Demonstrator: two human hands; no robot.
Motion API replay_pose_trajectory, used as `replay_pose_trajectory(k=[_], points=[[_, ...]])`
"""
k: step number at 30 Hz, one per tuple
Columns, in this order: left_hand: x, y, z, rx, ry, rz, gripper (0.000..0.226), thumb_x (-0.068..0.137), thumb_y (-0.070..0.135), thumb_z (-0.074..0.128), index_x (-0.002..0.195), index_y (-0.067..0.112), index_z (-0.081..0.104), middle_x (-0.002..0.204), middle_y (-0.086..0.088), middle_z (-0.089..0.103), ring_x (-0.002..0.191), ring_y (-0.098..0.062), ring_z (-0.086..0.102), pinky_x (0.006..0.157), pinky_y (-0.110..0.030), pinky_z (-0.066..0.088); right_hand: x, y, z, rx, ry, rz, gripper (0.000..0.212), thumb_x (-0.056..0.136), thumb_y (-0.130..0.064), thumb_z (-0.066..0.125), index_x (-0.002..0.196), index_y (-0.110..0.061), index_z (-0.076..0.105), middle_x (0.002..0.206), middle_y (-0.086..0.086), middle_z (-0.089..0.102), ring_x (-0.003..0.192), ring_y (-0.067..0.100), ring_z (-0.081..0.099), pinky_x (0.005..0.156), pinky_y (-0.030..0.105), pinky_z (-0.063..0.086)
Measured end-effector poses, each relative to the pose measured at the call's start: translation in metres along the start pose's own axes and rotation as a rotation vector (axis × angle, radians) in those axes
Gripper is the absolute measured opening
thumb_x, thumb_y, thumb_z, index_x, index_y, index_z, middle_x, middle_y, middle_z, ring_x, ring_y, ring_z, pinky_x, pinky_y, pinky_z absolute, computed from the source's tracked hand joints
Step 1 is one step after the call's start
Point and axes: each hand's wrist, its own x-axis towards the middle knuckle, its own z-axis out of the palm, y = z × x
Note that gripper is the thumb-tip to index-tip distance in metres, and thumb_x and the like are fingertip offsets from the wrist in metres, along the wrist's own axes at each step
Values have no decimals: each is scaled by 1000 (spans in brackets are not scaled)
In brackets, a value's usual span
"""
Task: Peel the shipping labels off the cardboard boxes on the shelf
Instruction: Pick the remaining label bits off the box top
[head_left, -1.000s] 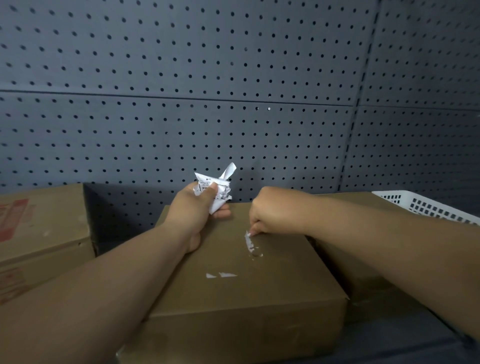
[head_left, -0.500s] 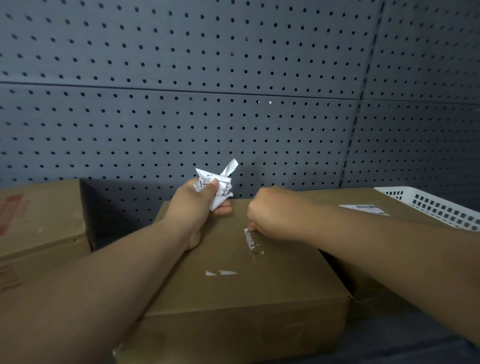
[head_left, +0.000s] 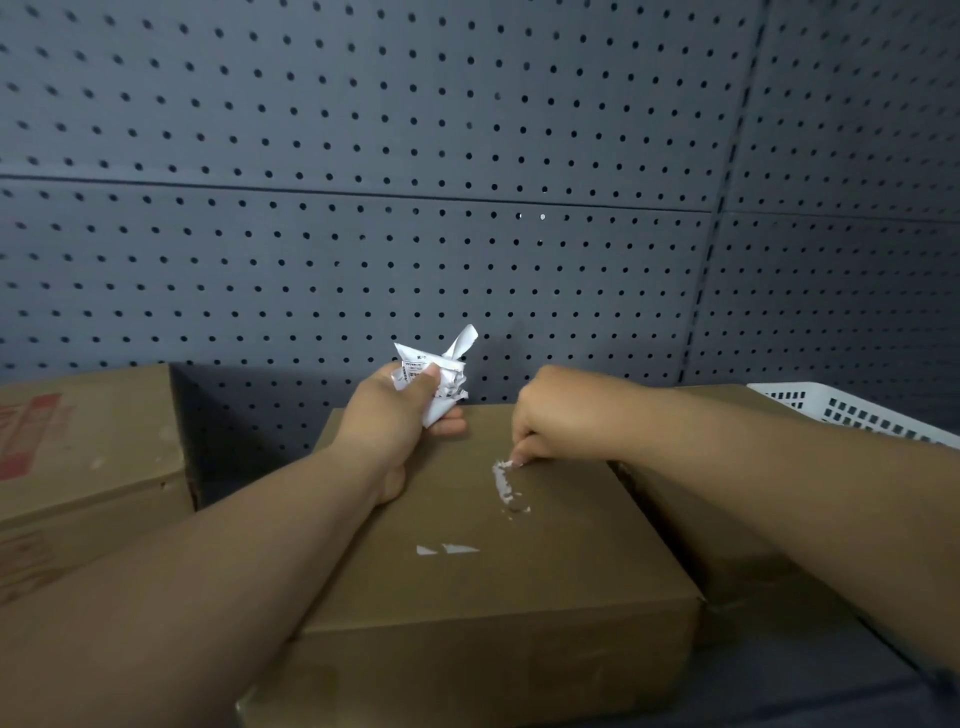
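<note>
A brown cardboard box (head_left: 483, 582) lies in front of me on the shelf. Its top carries a ragged white strip of label residue (head_left: 505, 483) and two small white scraps (head_left: 448, 549). My left hand (head_left: 395, 410) rests on the box's far left edge, closed around a crumpled white peeled label (head_left: 437, 375). My right hand (head_left: 561, 415) is curled, its fingertips pressed on the upper end of the residue strip.
Another cardboard box with red print (head_left: 83, 447) stands at the left. A further box (head_left: 737, 519) lies under my right forearm. A white plastic basket (head_left: 852, 410) sits at the right. Dark grey pegboard (head_left: 467, 208) backs the shelf.
My right hand's fingertips have shifted slightly along the top end of the residue strip. The view moved a little; the left hand keeps holding the crumpled label.
</note>
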Motion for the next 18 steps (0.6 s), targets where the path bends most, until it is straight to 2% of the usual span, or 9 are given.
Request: replay_pose_trajectory(k=[4, 8, 13, 18], points=[[1, -1, 0, 7, 1, 0, 13, 100, 20, 49, 93, 13, 58, 74, -5, 68, 57, -13, 65, 73, -32, 57, 2, -5, 1, -51, 1, 2, 33, 93, -35, 53, 88, -5, 67, 85, 6, 65, 87, 23, 60, 76, 35, 49], [1, -1, 0, 2, 2, -5, 14, 100, 20, 49, 95, 11, 58, 73, -5, 67, 58, -16, 63, 76, -33, 56, 6, -10, 2, -79, 23, -3, 30, 94, -32, 52, 93, -6, 67, 83, 7, 59, 91, 25, 59, 74, 33, 47], [2, -1, 0, -2, 4, -13, 14, 100, 21, 49, 98, 9, 57, 71, -5, 66, 61, -19, 62, 83, -37, 54, 6, 1, -1, -2, 5, -39, 33, 91, -36, 56, 88, -7, 71, 90, 3, 72, 84, 17, 64, 83, 36, 50], [2, 0, 0, -13, 3, -19, 14, 99, 21, 49, 95, 12, 59, 63, 0, 69, 56, -14, 65, 77, -34, 56, 7, -1, 0, -43, 11, -62, 33, 92, -36, 55, 92, -8, 72, 91, 5, 71, 87, 19, 63, 82, 37, 49]])
